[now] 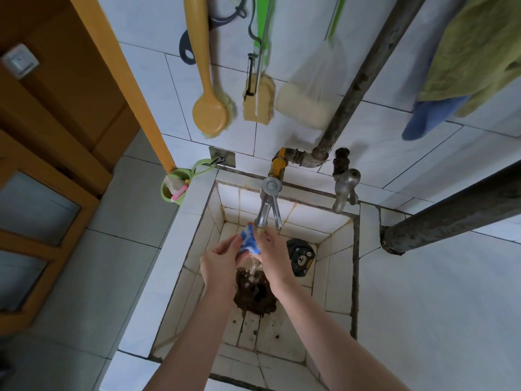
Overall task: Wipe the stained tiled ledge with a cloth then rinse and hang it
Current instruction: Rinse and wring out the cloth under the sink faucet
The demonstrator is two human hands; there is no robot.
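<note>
A small blue and white cloth (249,240) is bunched between both my hands, right under the spout of the chrome tap (266,206). My left hand (218,263) grips its lower left part. My right hand (272,253) holds its right side. Water runs off the cloth and splashes down onto the dark, rusty drain (255,294) of the tiled basin (338,277). The white tiled ledge (180,249) runs along the basin's left rim, with brown stains in the grout.
A black bear-face drain cover (301,256) lies in the basin. A second old tap (345,187) and rusty pipes (366,71) stand at the back right. A brush (208,108), sponges and towels (465,66) hang on the wall; a green cup (174,186) hangs from a hook (221,159).
</note>
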